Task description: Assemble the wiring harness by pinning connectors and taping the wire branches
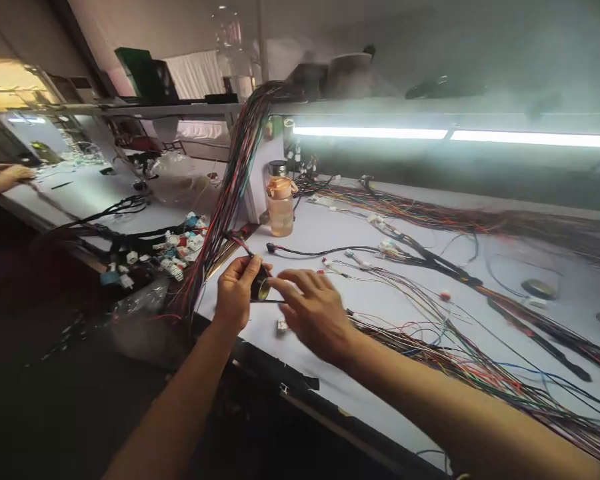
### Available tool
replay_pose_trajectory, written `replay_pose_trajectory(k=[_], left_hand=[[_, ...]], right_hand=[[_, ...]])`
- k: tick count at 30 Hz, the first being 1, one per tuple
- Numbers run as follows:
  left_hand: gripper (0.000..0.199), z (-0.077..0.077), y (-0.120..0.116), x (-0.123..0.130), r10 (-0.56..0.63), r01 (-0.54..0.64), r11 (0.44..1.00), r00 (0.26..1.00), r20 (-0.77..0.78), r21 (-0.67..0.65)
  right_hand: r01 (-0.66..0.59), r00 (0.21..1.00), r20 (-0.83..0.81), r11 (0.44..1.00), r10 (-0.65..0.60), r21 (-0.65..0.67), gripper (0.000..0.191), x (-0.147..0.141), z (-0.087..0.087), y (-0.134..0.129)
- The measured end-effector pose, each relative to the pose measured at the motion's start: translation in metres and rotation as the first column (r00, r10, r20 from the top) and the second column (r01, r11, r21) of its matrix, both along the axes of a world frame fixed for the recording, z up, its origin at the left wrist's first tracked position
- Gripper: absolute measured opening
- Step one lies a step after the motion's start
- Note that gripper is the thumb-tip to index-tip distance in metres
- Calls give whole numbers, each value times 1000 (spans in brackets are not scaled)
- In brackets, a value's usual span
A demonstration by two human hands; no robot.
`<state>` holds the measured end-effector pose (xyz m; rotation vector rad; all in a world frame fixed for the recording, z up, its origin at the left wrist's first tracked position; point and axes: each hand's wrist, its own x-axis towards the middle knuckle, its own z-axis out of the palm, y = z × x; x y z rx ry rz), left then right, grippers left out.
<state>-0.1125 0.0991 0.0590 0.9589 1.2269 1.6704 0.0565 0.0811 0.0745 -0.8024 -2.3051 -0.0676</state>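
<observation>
Two hands (235, 293) (316, 315) meet at a black tape roll (261, 287).
Left pinches wires (241, 244) — right, fingers loosely spread, apparently touches the roll.

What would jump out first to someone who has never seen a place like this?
Probably the glaring tube lights under the shelf, and the thick bundle of coloured wires spilling down left of the peach-topped bottle. Next, front and centre, the left hand holding a small black roll, the right hand beside it.
</observation>
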Motion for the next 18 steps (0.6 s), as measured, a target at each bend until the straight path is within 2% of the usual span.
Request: replay_pose_trajectory(k=[2,4,8,11,15,18], left_hand=[[21,1,-6,1,-5,5,1000,999,43,3],[21,0,-9,2,21,-20,1000,995,100,-13],[16,0,-11,8,61,-50,996,986,152,-78],[8,6,-15,16,73,-58,994,985,159,-97],[16,8,-21,22,114,-77,980,971,208,-182],[32,-2,-23,24,130,-104,986,968,213,-127]], right_hand=[[29,999,22,999,-29,36,28,-30,-2,5],[92,995,39,995,-93,38,28,-45,-5,11],[186,982,-14,981,-186,58,26,-49,-13,13],[201,976,-87,979,-198,33,27,-42,-19,8],[196,965,-152,973,-213,-123,20,-37,-25,1],[214,898,-291,904,-331,-369,8,-38,-29,-1]])
